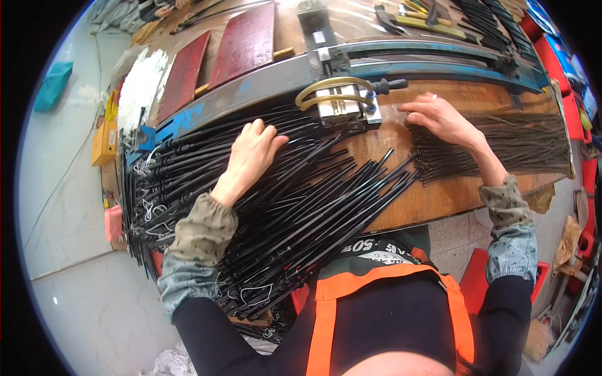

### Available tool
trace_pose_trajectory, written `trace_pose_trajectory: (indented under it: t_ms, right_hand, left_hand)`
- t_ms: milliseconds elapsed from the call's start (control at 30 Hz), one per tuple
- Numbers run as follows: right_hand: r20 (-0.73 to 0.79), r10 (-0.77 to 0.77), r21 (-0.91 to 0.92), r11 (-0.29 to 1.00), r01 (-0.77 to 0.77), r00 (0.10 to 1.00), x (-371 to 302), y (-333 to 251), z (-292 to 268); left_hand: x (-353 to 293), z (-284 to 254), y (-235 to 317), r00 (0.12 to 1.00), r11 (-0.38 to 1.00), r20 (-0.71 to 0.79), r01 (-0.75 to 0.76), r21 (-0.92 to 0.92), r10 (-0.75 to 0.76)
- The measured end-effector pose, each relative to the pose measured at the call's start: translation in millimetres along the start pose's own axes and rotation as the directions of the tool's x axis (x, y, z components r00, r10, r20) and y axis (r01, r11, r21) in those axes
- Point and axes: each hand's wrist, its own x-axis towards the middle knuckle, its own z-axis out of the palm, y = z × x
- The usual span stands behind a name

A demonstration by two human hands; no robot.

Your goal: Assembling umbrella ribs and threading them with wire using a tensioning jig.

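My left hand [252, 156] is closed, its thumb and fingers curled around a thin black rod at the top of a large pile of long black rods [313, 219]. Several of these rods have white cord loops [147, 210] near their left ends. To the right, my right hand [442, 120] has its fingers drawn together beside a small metal clamp block [342, 106] with yellowish hoses and a black handle. Whatever lies between those fingertips is too small to make out. Under and beside my right wrist is a bundle of thin dark brown wires [501, 144].
A blue metal rail [433, 53] crosses the wooden bench [414, 203] behind my hands. Behind it lie dark red boards [243, 44], a heap of white pieces [143, 88], and a hammer [390, 20] among other tools. Red bins [575, 116] stand along the right edge.
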Motion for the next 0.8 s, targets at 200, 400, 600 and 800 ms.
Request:
trace_pose_trajectory:
  t_ms: [200,400,600,800]
  right_hand:
    - [0.08,0.006,0.223,0.975,-0.023,0.997,-19.9,-20.3,15.5]
    - [-0.174,-0.106,0.279,0.948,0.153,0.979,-41.4,-34.0,28.2]
    - [-0.47,-0.236,-0.04,0.968,0.246,0.851,-61.0,-39.7,29.7]
    - [-0.511,-0.479,-0.304,0.877,0.372,0.714,-59.5,-31.1,11.4]
  left_hand:
    - [7.0,-25.4,81.9,0.986,0.978,0.016,-0.165,-0.127,0.168]
    - [42.7,-4.9,138.5,0.983,0.95,0.015,-0.172,-0.262,0.182]
    - [57.9,-15.6,163.5,0.98,0.927,0.064,-0.154,-0.342,0.186]
    - [78.7,-33.4,181.0,0.943,0.948,0.127,-0.291,-0.126,0.307]
